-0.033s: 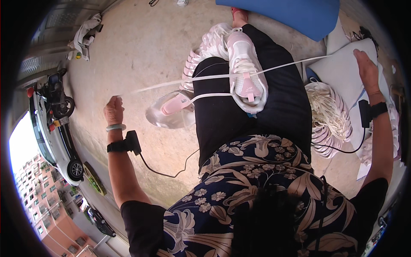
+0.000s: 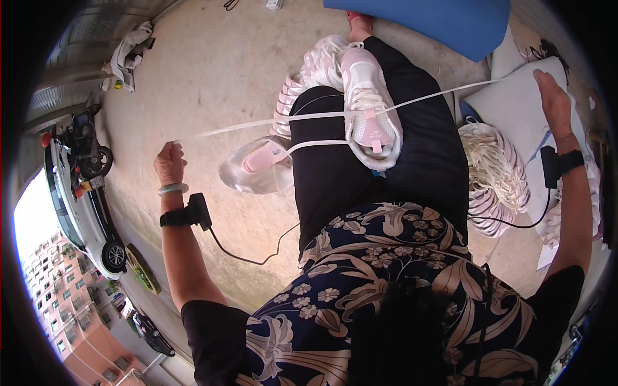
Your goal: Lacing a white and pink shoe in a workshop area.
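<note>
A white and pink sneaker [image 2: 374,132] rests on my black-trousered lap, toe away from me and opening toward me. A pale shoelace [image 2: 309,117] runs through its upper part and stretches out to both sides. Out to the left, my left hand [image 2: 170,163] is closed on one end. My right hand [image 2: 555,106], far to the right, has its fingers pressed together where the other side leads; that end fades against the white sheet. A second stretch of lace [image 2: 320,142] droops left from the sneaker toward a clear, shoe-shaped piece with a pink insole [image 2: 266,157].
Stacked pink and white shoe pieces [image 2: 302,87] stand left of my knee. A bundle of shoe parts with cream laces [image 2: 492,174] lies right of my lap on a white sheet [image 2: 508,106]. Ahead is a blue panel [image 2: 431,22]; cables hang from both wrist bands.
Both hands have shifted very slightly, the right a little outward and the left a little away from me. The lace stays taut and the sneaker has not moved.
</note>
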Motion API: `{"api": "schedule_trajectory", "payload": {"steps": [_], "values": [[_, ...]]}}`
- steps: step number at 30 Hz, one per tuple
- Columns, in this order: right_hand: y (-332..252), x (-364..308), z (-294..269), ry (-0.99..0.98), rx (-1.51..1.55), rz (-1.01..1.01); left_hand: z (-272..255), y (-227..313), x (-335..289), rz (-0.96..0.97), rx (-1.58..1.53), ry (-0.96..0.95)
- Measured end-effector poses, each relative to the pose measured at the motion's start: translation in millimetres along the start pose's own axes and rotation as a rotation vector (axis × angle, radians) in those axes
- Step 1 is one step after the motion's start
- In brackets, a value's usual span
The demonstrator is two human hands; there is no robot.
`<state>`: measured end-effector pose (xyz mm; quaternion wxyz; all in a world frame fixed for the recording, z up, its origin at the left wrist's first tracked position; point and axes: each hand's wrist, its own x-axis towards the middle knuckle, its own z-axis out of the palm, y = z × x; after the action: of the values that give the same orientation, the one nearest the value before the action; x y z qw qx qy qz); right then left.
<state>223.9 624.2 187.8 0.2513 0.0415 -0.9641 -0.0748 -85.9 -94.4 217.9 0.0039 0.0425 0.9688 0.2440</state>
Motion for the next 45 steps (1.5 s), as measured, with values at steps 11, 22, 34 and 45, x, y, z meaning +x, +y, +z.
{"api": "schedule_trajectory", "payload": {"steps": [11, 22, 34, 45], "values": [[-183.1, 19.5, 29.9, -0.689, 1.644, 1.299, 118.7, 152.9, -81.5, -0.252, -0.242, -1.067], [-242.3, 52.7, 22.0, -0.809, 2.031, 1.222, 166.7, 209.1, -96.9, -0.236, -0.453, -1.133], [-261.6, 65.7, 41.8, -0.431, 1.736, 1.169, 172.0, 217.0, -95.5, -0.174, -0.41, -0.846], [-265.4, 67.4, 48.2, -0.389, 1.831, 1.237, 176.4, 204.9, -104.5, -0.256, -0.753, -0.736]]}}
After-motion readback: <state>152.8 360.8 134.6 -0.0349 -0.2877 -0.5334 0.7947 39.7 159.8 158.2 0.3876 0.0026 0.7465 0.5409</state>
